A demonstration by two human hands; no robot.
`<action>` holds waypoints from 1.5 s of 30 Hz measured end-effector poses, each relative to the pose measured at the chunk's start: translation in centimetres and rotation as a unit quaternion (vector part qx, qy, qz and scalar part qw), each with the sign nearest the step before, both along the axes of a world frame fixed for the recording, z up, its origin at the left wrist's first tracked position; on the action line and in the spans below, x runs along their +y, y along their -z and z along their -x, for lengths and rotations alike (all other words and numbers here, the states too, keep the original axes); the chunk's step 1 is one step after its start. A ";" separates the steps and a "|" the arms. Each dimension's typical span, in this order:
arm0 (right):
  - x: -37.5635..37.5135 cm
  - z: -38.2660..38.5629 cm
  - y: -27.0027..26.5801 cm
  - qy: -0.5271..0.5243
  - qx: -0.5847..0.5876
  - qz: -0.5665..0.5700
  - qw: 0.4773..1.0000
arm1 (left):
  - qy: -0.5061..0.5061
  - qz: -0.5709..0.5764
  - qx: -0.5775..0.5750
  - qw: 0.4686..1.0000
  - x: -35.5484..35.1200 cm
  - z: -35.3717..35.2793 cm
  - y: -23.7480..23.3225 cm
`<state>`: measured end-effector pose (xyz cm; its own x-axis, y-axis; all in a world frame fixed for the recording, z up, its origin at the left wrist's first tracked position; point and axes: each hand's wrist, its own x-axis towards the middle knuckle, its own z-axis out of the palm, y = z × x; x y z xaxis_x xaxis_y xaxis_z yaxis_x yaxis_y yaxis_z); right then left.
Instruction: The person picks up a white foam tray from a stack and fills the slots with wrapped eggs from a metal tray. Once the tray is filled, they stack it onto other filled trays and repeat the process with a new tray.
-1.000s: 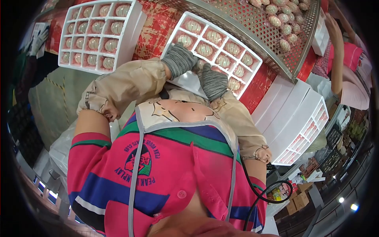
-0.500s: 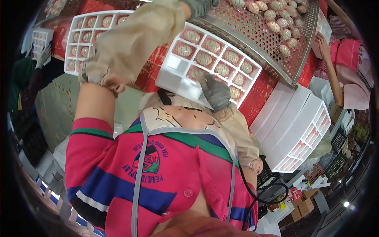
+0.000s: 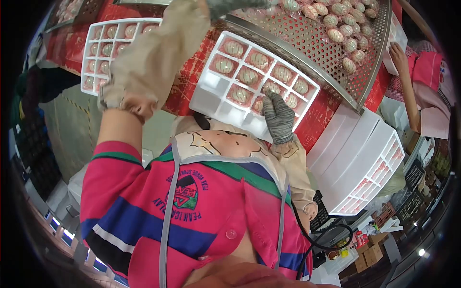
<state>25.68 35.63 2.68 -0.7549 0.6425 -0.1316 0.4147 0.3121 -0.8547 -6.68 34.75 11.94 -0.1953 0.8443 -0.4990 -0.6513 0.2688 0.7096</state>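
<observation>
A white divided tray lies on the red table in front of me. Most of its cells hold round wrapped pieces, while the near ones are bare. My right hand, in a grey glove, rests flat on the tray's near right part, its fingers spread over wrapped pieces there. My left arm, in a beige sleeve, reaches up over the perforated metal tray. Only part of my gloved left hand shows at the frame's top edge, and its fingers are cut off.
Several loose wrapped pieces lie heaped on the metal tray. A second filled white tray sits to the left. Stacked white boxes stand at the right. Another person's hand works at the far right.
My left arm has lifted off the white tray and reached up to the metal tray. My right hand has shifted slightly right along the tray and spread its fingers.
</observation>
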 end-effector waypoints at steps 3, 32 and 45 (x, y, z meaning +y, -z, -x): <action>0.5 1.3 -1.3 0.046 0.013 0.202 0.978 | 0.020 -0.194 -0.061 0.979 -2.9 -1.8 4.3; -4.4 8.9 2.9 -0.359 -0.146 -0.301 0.871 | 0.129 0.149 0.679 0.707 -19.4 -10.3 10.0; -0.8 15.7 -4.6 -0.399 -0.294 -0.164 0.853 | 0.262 0.187 0.695 0.643 -17.2 -9.5 11.1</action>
<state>10.01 34.79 7.26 -0.8344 0.0291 -0.5503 0.2847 0.8778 -0.3852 2.80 17.57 0.85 -0.4101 0.8474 -0.3372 0.7909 0.5145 0.3312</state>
